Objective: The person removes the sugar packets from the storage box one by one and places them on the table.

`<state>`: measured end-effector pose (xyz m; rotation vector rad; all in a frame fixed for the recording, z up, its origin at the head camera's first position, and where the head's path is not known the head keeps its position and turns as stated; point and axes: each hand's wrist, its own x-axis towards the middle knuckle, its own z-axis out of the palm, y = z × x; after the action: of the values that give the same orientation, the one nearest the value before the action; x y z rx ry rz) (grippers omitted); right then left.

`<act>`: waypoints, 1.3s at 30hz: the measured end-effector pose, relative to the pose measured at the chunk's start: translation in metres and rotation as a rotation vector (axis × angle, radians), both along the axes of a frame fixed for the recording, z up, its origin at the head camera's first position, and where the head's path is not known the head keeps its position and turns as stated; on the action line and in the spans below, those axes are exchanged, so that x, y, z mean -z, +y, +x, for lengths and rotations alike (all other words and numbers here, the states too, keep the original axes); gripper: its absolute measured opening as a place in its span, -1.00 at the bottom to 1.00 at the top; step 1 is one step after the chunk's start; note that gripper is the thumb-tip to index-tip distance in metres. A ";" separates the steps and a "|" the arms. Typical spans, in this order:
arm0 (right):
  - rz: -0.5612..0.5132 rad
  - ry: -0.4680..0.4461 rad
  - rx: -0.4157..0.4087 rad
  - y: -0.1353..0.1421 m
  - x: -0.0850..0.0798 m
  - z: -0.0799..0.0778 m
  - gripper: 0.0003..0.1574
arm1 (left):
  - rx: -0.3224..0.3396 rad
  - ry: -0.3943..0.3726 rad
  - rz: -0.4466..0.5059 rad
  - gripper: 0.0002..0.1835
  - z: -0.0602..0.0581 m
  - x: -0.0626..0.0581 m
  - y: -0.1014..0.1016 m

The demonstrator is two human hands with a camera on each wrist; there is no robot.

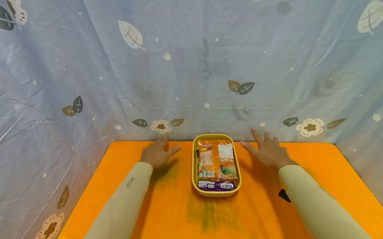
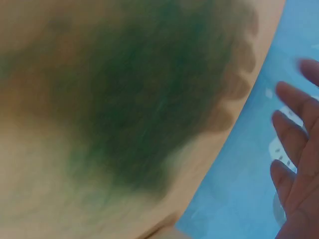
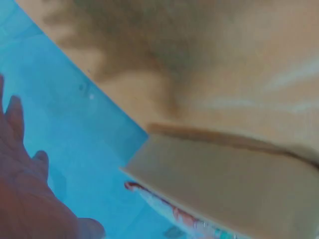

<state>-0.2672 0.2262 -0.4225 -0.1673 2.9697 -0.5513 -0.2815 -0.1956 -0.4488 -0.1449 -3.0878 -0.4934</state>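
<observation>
Between the two hands stands a yellow rectangular basket (image 1: 214, 194) with rounded corners. An orange snack packet (image 1: 213, 161) lies on top inside it, and a purple FOX'S packet (image 1: 216, 185) shows at its near end. To the basket's left, my left hand (image 1: 157, 154) hovers over the table with fingers spread and nothing in it. On the other side my right hand (image 1: 270, 151) is raised, fingers extended, apart from the basket. The right wrist view catches the basket's side wall (image 3: 234, 174) beside the spread fingers.
An orange cloth (image 1: 172, 220) covers the table, with a green stain in front of the basket. Blue curtains (image 1: 195, 61) printed with leaves and flowers hang behind and along both sides. A small black object (image 1: 284, 195) lies partly behind the right sleeve.
</observation>
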 end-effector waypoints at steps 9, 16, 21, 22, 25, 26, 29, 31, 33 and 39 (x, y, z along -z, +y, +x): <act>-0.367 -0.181 -0.057 -0.012 -0.021 0.009 0.02 | 0.113 -0.038 0.170 -0.23 0.012 -0.007 0.026; -0.647 -0.283 -0.104 -0.030 -0.033 0.012 0.01 | 0.171 -0.113 0.298 -0.29 0.016 -0.006 0.053; -0.720 -0.330 -0.108 -0.039 -0.037 0.015 0.04 | 0.156 -0.187 0.355 -0.23 0.021 -0.005 0.064; -0.727 -0.333 -0.109 -0.040 -0.037 0.016 0.03 | 0.149 -0.198 0.357 -0.21 0.021 -0.004 0.066; -0.743 -0.333 -0.101 -0.044 -0.038 0.018 0.02 | 0.134 -0.239 0.398 -0.16 0.022 -0.001 0.068; -0.756 -0.340 -0.101 -0.045 -0.039 0.019 0.01 | 0.128 -0.262 0.426 -0.16 0.023 -0.001 0.069; -0.786 -0.370 -0.101 -0.049 -0.042 0.021 0.03 | 0.102 -0.314 0.504 -0.19 0.027 -0.003 0.074; -0.813 -0.404 -0.100 -0.052 -0.045 0.023 0.06 | 0.088 -0.352 0.584 -0.27 0.029 -0.002 0.076; -0.822 -0.427 -0.094 -0.056 -0.048 0.024 0.10 | 0.074 -0.368 0.642 -0.36 0.030 -0.001 0.080; -0.811 -0.456 -0.057 -0.068 -0.052 0.025 0.22 | 0.021 -0.403 0.778 -0.44 0.030 0.001 0.086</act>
<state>-0.2418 0.1580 -0.3702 -0.1600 2.1496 -1.5140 -0.2515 -0.1098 -0.4497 -0.0672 -2.9528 -1.8523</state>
